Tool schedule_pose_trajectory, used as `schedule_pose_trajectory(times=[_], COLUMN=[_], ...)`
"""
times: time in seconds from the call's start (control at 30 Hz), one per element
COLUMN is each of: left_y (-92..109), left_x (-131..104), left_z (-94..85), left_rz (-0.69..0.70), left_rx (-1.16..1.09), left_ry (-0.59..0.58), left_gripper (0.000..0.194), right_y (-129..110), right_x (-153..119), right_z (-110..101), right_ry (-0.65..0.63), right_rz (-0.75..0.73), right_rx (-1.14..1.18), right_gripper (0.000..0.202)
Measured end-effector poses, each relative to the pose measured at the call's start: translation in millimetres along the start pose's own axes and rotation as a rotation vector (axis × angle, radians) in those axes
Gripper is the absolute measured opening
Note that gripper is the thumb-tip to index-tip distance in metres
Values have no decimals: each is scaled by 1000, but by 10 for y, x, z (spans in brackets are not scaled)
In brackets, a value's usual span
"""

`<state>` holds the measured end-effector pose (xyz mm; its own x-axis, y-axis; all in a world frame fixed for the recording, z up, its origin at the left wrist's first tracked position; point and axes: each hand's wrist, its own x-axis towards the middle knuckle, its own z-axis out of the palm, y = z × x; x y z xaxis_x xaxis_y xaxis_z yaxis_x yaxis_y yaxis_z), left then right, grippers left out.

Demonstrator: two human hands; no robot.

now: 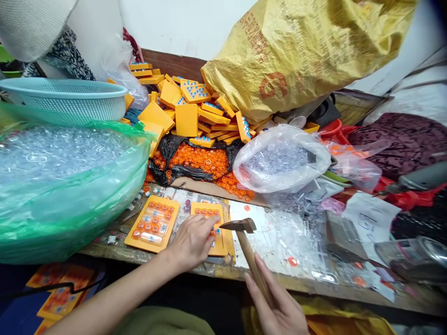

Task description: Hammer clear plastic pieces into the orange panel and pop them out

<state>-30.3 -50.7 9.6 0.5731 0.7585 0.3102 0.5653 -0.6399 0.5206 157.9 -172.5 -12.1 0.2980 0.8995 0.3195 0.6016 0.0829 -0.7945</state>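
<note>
Right hand (275, 307) at 6 o'clock, grip clamped on hammer (246, 246), head over orange panel (211, 228), left hand (192, 242) at 7 o'clock, fingers flat on that panel, 2nd panel (153, 223) just beside on surface (265, 242), orange caps (202, 160) & clear-parts bag (279, 158) farther at 12.

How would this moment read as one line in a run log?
left hand: pressing flat orange plastic plate on wooden bench | right hand: gripping wooden-handled hammer, head above plate | second filled plate alongside
</note>
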Motion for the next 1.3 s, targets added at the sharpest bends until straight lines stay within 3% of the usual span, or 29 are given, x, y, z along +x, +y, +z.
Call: schedule_pose_trajectory(times=[0.13,0.23,0.3,0.43,0.53,0.6,0.7,0.77,0.87,1.0,1.1,1.2,1.3], left_y=[-68,-87,-67,-69,-281,-534,-918,-1080,-1168,-1122,-931,-595,-290], left_x=[-10,-47,-86,-62,159,373,634,713,743,786,750,523,174], left_z=[85,142,170,126,-76,-272,-526,-599,-573,-497,-485,-459,-405], left_rz=[-70,-108,-126,-145,-197,-366,-535,-570,-553,-477,-387,-231,-77], left_rx=[-17,-72,-101,-180,-52,222,352,362,324,228,154,43,-119], left_ry=[59,119,129,113,124,124,116,76,16,-6,4,-1,-41], left_gripper=[45,46,48,47,32,25,23,20,19,23,33,38,37], right_y=[-37,-46,-54,-87,-86,-58,-12,-2,-16,-17,16,54,59], right_x=[24,38,41,57,120,183,263,293,314,319,275,169,48], right_z=[-44,-43,-36,-1,38,62,87,96,101,105,105,95,75], right_ry=[-147,-254,-254,-46,121,118,91,104,113,106,95,122,98], right_rz=[-197,-211,-181,71,346,465,570,596,599,592,582,482,278], right_rx=[-132,-178,-160,-27,65,147,264,322,367,389,336,173,82], right_gripper=[40,42,42,37,49,61,76,82,83,83,79,60,43])
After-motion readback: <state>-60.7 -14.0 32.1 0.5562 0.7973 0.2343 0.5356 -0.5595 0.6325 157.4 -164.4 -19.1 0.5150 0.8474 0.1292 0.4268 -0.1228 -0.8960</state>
